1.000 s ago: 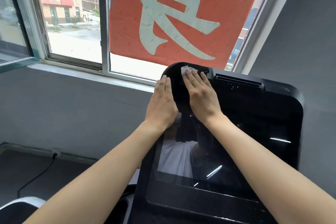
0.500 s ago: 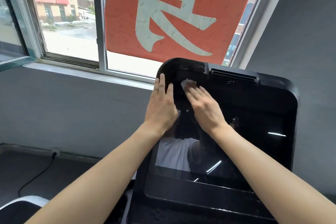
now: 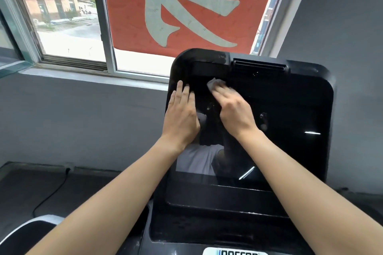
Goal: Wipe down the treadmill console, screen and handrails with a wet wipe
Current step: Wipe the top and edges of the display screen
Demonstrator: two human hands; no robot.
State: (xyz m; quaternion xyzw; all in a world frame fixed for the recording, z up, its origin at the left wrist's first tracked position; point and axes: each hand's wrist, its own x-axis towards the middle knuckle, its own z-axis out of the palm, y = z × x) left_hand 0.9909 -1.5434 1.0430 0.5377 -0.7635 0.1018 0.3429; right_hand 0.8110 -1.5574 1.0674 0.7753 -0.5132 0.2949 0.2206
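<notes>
Wet wipe (image 3: 213,84), under the flat right hand (image 3: 234,114), has slid from the console (image 3: 310,72) top onto the screen (image 3: 279,120), so screen wiping seems to be starting. Left hand (image 3: 182,118) lies flat alongside.

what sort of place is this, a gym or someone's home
Likely a gym or fitness room, though a home setup can't be ruled out: a treadmill console with a large dark screen faces a window partly covered by a red banner like shop signage.
</notes>
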